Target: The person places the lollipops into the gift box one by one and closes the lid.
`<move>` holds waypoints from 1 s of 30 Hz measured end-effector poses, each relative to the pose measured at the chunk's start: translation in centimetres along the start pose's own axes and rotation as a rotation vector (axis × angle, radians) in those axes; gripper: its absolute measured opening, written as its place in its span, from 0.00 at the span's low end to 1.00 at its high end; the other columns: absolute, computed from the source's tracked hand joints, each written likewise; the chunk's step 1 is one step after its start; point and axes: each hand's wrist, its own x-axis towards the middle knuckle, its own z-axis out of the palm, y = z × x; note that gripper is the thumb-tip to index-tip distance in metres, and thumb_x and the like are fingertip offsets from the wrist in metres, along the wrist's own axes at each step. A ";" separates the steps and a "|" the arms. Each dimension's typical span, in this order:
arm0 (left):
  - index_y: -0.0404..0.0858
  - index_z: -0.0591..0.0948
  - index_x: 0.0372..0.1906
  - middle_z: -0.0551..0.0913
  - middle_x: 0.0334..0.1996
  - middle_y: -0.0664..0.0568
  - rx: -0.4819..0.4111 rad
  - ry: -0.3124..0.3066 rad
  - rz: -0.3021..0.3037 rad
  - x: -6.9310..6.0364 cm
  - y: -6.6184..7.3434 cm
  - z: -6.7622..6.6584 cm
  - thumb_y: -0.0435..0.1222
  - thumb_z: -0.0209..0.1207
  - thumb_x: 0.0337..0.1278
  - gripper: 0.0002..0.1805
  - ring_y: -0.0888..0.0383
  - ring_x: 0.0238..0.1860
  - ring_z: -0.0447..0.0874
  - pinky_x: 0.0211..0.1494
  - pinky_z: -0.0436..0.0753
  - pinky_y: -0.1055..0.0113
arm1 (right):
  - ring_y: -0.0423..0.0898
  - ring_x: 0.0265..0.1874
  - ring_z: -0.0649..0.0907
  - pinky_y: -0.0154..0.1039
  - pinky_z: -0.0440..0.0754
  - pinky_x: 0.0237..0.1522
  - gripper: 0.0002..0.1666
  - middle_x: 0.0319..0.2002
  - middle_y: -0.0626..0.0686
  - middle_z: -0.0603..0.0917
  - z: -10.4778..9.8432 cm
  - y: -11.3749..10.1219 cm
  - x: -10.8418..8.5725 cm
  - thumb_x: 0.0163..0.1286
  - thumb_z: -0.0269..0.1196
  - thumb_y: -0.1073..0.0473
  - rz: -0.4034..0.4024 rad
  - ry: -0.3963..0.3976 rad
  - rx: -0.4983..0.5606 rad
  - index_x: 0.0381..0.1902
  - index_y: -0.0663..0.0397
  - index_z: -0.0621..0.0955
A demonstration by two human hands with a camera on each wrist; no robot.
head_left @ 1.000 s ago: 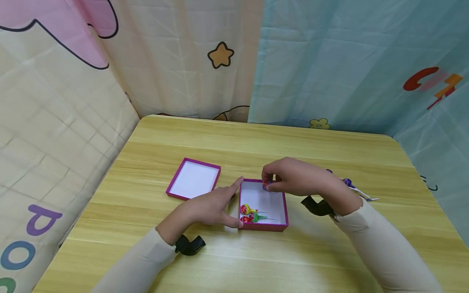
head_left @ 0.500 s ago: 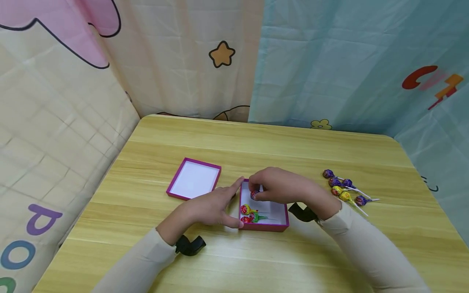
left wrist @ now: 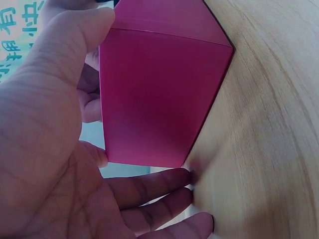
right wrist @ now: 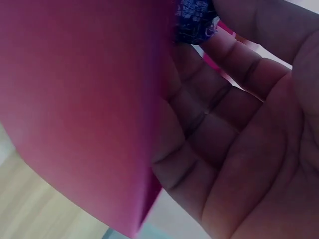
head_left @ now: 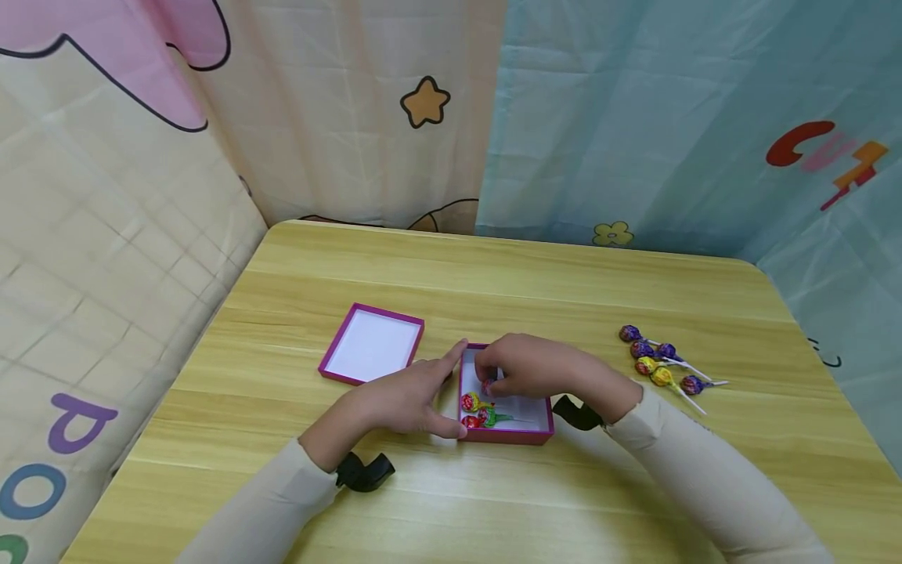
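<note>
A magenta box (head_left: 507, 439) with a white inside stands on the table, its top uncovered. My left hand (head_left: 405, 398) rests against its left side, thumb at the near corner and index finger at the far one; the left wrist view shows the other fingers extended beside the wall. Inside the box, my right hand (head_left: 535, 366) pinches a lollipop with a dark blue wrapper (right wrist: 195, 21) between thumb and fingers; its stick is hidden. A yellow lollipop (head_left: 470, 403), a green lollipop (head_left: 488, 417) and a red lollipop (head_left: 470, 422) lie in the box's near left part.
The magenta lid (head_left: 373, 345) lies inside up, left of the box. To the right, several purple and yellow lollipops (head_left: 662, 376) lie in a loose group on the wooden table (head_left: 451, 274). Printed curtains (head_left: 352, 117) hang behind and beside the table.
My right hand has moved left and down into the box with the lollipop, then slightly lower. The lollipops on the right have come into full view. My left hand has stayed put.
</note>
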 end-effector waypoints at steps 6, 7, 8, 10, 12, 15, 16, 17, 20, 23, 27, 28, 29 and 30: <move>0.49 0.37 0.81 0.63 0.73 0.47 0.000 0.000 -0.006 0.0 -0.1 0.1 0.63 0.68 0.47 0.67 0.53 0.70 0.63 0.70 0.66 0.53 | 0.40 0.30 0.76 0.37 0.75 0.38 0.04 0.29 0.40 0.77 0.7 0.2 0.2 0.68 0.67 0.60 -0.016 0.002 -0.024 0.34 0.48 0.80; 0.49 0.37 0.81 0.63 0.73 0.47 0.000 0.001 -0.005 0.0 -0.1 0.1 0.63 0.68 0.47 0.67 0.53 0.70 0.63 0.70 0.66 0.53 | 0.40 0.30 0.76 0.37 0.75 0.37 0.05 0.28 0.40 0.77 0.8 0.2 0.3 0.68 0.67 0.60 -0.020 0.006 -0.028 0.34 0.48 0.80; 0.49 0.37 0.81 0.63 0.73 0.47 0.001 0.001 -0.003 0.0 -0.1 0.1 0.63 0.68 0.47 0.67 0.53 0.70 0.63 0.70 0.66 0.53 | 0.40 0.30 0.75 0.37 0.75 0.37 0.05 0.28 0.40 0.77 0.9 0.2 0.3 0.67 0.67 0.60 -0.031 0.011 -0.030 0.33 0.47 0.80; 0.49 0.37 0.81 0.63 0.74 0.47 0.000 0.001 -0.001 0.0 -0.1 0.1 0.64 0.68 0.47 0.67 0.53 0.70 0.63 0.70 0.65 0.53 | 0.40 0.29 0.75 0.36 0.75 0.36 0.06 0.27 0.40 0.77 1.0 0.4 0.4 0.67 0.67 0.60 -0.043 0.022 -0.030 0.32 0.47 0.79; 0.50 0.37 0.81 0.62 0.74 0.47 -0.001 0.000 0.001 0.0 -0.2 0.0 0.64 0.68 0.47 0.67 0.53 0.71 0.62 0.70 0.65 0.53 | 0.40 0.29 0.75 0.36 0.75 0.36 0.06 0.27 0.40 0.77 1.1 0.5 0.5 0.68 0.67 0.60 -0.043 0.028 -0.028 0.32 0.47 0.79; 0.49 0.36 0.81 0.61 0.74 0.47 -0.007 -0.002 0.005 0.0 -0.2 0.0 0.64 0.68 0.47 0.67 0.53 0.71 0.62 0.71 0.64 0.54 | 0.40 0.29 0.75 0.36 0.75 0.36 0.06 0.27 0.41 0.77 1.3 0.7 0.6 0.68 0.67 0.59 -0.030 0.030 -0.023 0.33 0.46 0.79; 0.49 0.36 0.81 0.61 0.74 0.47 -0.007 -0.002 0.006 0.0 -0.2 0.0 0.64 0.68 0.47 0.67 0.53 0.71 0.62 0.71 0.64 0.54 | 0.40 0.29 0.75 0.37 0.75 0.37 0.05 0.27 0.41 0.77 1.3 0.7 0.6 0.68 0.66 0.59 -0.026 0.029 -0.021 0.33 0.46 0.79; 0.49 0.36 0.81 0.61 0.74 0.48 -0.007 -0.002 0.006 0.0 -0.2 0.0 0.64 0.68 0.47 0.67 0.54 0.71 0.62 0.71 0.64 0.55 | 0.40 0.29 0.75 0.37 0.75 0.37 0.05 0.27 0.41 0.77 1.3 0.8 0.6 0.68 0.66 0.59 -0.019 0.028 -0.019 0.33 0.46 0.79; 0.49 0.36 0.81 0.62 0.74 0.48 -0.002 0.000 0.011 0.1 -0.2 0.0 0.63 0.68 0.47 0.67 0.55 0.71 0.62 0.71 0.64 0.56 | 0.41 0.29 0.75 0.37 0.75 0.37 0.05 0.27 0.41 0.76 1.5 0.9 0.6 0.69 0.66 0.59 -0.020 0.026 -0.012 0.34 0.47 0.79; 0.48 0.37 0.81 0.63 0.73 0.47 0.001 0.004 0.018 0.1 -0.1 0.0 0.63 0.68 0.47 0.67 0.54 0.70 0.63 0.71 0.65 0.56 | 0.41 0.29 0.75 0.37 0.74 0.36 0.05 0.27 0.41 0.76 1.8 1.0 0.7 0.69 0.66 0.59 -0.014 0.022 -0.017 0.34 0.47 0.79; 0.49 0.37 0.81 0.62 0.74 0.47 0.000 0.006 0.023 0.0 -0.1 0.1 0.63 0.68 0.48 0.67 0.54 0.71 0.61 0.71 0.64 0.55 | 0.40 0.29 0.75 0.37 0.74 0.36 0.05 0.26 0.41 0.76 2.2 1.2 0.8 0.69 0.66 0.58 0.005 0.023 -0.038 0.34 0.46 0.79; 0.49 0.37 0.81 0.62 0.74 0.47 0.000 0.007 0.024 0.0 -0.1 0.1 0.63 0.68 0.48 0.66 0.54 0.71 0.61 0.71 0.63 0.55 | 0.40 0.29 0.75 0.37 0.74 0.36 0.05 0.26 0.41 0.76 2.2 1.2 0.9 0.69 0.65 0.57 0.010 0.023 -0.038 0.34 0.45 0.79; 0.49 0.37 0.81 0.62 0.74 0.47 -0.001 0.007 0.023 0.0 -0.1 0.1 0.63 0.68 0.48 0.66 0.54 0.72 0.61 0.71 0.63 0.55 | 0.40 0.29 0.75 0.37 0.75 0.36 0.04 0.26 0.41 0.76 2.3 1.3 0.9 0.69 0.65 0.58 0.010 0.024 -0.037 0.34 0.46 0.79; 0.49 0.37 0.81 0.62 0.74 0.48 -0.002 0.007 0.023 0.0 -0.1 0.1 0.63 0.68 0.48 0.66 0.54 0.72 0.61 0.72 0.63 0.55 | 0.40 0.29 0.75 0.37 0.75 0.37 0.04 0.26 0.41 0.76 2.3 1.3 0.9 0.70 0.65 0.58 0.009 0.023 -0.035 0.34 0.46 0.80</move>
